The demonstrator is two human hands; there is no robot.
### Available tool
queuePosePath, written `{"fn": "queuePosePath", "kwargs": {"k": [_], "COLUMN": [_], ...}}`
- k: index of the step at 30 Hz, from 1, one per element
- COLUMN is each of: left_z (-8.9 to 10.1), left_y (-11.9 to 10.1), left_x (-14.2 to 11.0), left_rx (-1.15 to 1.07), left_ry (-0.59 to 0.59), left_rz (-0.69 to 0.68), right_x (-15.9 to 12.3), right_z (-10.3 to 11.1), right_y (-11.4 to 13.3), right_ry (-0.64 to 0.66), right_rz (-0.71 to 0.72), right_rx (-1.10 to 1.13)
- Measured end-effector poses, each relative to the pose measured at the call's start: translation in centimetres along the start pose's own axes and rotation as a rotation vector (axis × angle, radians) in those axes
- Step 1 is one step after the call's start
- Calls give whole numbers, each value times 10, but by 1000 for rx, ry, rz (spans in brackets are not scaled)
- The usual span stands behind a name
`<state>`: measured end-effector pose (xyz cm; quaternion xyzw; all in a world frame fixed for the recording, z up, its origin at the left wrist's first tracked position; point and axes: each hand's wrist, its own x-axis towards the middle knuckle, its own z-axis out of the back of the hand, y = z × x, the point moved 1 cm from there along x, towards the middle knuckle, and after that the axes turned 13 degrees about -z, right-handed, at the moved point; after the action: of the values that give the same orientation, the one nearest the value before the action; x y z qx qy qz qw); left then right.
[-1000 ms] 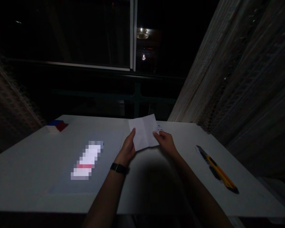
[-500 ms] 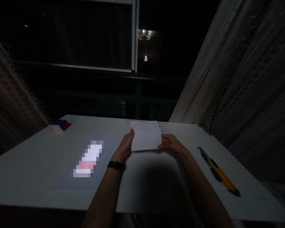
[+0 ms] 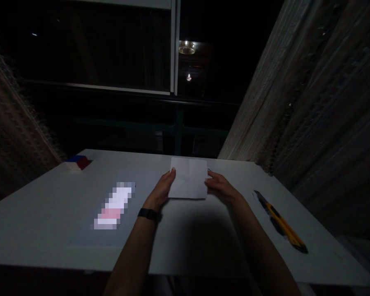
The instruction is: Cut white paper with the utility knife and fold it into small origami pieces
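Observation:
A white piece of paper point(image 3: 188, 179), with faint crease lines across it, is held up over the far middle of the table. My left hand point(image 3: 163, 188) grips its left edge, thumb on the near face and fingers hidden behind. At the right edge my right hand point(image 3: 221, 185) pinches the paper, its thumb in front and other fingers partly behind. A dark band point(image 3: 149, 214) circles my left wrist. Nearest to my right forearm lies a yellow and black utility knife point(image 3: 282, 224), its blade end pointing away from me.
The white table point(image 3: 43, 213) stands before a dark window point(image 3: 111, 49) between two curtains point(image 3: 296, 98). On the left, a bright blurred-out rectangle point(image 3: 115, 204) lies on a pale sheet point(image 3: 83, 234). A red, blue and white cube point(image 3: 78, 162) sits at the far left corner.
The paper has tilted slightly and now sits nearly level in view. My right hand has shifted a little up and left along its right edge. Both hands keep hold.

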<state>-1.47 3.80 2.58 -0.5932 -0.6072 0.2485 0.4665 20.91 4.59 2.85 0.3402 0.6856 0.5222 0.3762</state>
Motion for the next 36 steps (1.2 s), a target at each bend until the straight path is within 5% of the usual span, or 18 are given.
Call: {"fn": "queuePosePath", "kwargs": {"k": [6,17,23,36], "left_z": [-1,0,4,2], "left_y": [-1,9,9,13], "left_x": [4,3,4,3], "left_rx": [-140,212,382,359], "left_ry": [-57,-90,-247,26], "left_rz": [84,-23,-8,86], "right_x": [10,11,11,7], "right_z": [-2,8,11,15], "right_y": [-4,-3,-3,4], "right_ry": [-280,-353,-375,-446], "right_rz": [77,88,112,221], "right_rx": [27,33,40,63]}}
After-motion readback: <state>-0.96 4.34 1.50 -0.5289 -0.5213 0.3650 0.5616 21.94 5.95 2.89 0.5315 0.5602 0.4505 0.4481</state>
